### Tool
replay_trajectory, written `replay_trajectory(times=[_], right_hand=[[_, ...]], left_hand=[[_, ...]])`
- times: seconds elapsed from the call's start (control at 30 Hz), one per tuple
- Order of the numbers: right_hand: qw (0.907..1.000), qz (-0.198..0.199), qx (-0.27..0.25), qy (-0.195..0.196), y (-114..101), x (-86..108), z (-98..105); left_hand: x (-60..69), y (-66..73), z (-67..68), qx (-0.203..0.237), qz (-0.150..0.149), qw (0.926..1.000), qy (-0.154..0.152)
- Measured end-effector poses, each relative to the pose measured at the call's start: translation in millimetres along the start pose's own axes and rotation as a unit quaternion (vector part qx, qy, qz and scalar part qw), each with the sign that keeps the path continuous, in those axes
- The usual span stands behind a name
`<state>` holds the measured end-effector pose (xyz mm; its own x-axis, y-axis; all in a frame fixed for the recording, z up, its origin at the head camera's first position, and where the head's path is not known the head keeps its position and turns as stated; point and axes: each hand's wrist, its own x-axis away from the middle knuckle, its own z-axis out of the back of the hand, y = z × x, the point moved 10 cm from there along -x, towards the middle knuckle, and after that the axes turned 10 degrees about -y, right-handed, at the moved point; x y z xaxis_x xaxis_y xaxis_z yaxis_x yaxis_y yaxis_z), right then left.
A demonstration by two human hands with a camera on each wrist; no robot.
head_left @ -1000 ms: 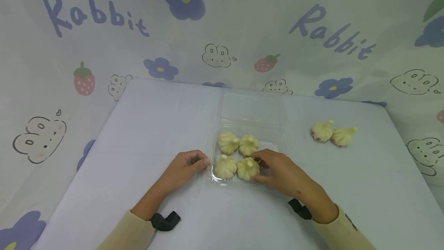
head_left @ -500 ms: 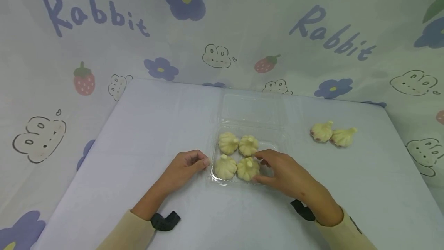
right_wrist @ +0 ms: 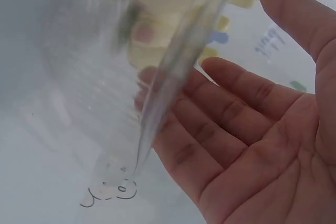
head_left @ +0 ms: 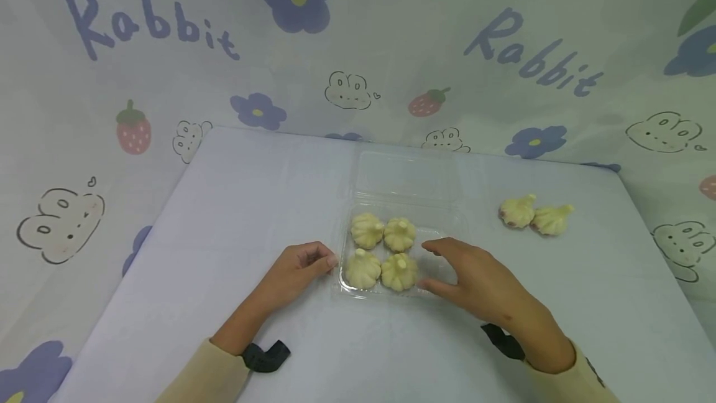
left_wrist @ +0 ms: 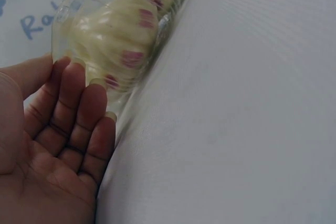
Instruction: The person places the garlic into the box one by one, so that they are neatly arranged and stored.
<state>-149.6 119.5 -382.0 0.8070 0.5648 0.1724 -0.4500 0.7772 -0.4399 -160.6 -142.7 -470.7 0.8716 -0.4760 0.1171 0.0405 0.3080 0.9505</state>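
A clear plastic clamshell box (head_left: 373,295) lies with its lid (head_left: 405,173) folded back. In its left part sit several garlic bulbs (head_left: 399,271), placed in two rows. At the box's left edge, my left hand (head_left: 299,270) pinches the rim between thumb and fingertips; the left wrist view shows the bulbs (left_wrist: 115,35) through the wall. My right hand (head_left: 483,278) hovers over the right side of the box, thumb and fingers spread and holding nothing. In the right wrist view the box wall (right_wrist: 173,66) hides some of its fingertips.
Two more garlic bulbs (head_left: 517,211) lie side by side on the white table (head_left: 240,204), right of the box. A printed cloth (head_left: 391,42) hangs behind the table. Black straps (head_left: 266,356) sit at both wrists.
My right hand has let go of the front right garlic bulb in the box and drawn back to the right, its fingers spreading. The left hand has stayed at the rim.
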Motion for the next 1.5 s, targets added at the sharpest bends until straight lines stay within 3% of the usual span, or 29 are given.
replay_trajectory(times=[0.57,0.83,1.07,1.27,1.5], right_hand=[[0.9982,-0.022,0.014,0.053,26,25.6,39],[0.9943,-0.054,0.043,0.081,42,39.3,54],[0.9912,-0.08,0.04,0.098,66,49.0,62],[0.9842,-0.086,0.032,0.151,85,57.0,74],[0.9761,-0.13,0.008,0.174,111,58.5,80]], left_hand=[[-1.0,-1.1,-0.3,0.0,-0.001,1.0,0.002],[-0.6,-2.0,0.0,0.0,-0.003,1.0,0.002],[-0.4,-1.3,0.4,-0.003,0.001,1.0,0.003],[-0.9,-1.3,0.7,-0.002,0.002,1.0,0.002],[-1.6,-1.3,0.5,0.002,0.002,1.0,0.001]])
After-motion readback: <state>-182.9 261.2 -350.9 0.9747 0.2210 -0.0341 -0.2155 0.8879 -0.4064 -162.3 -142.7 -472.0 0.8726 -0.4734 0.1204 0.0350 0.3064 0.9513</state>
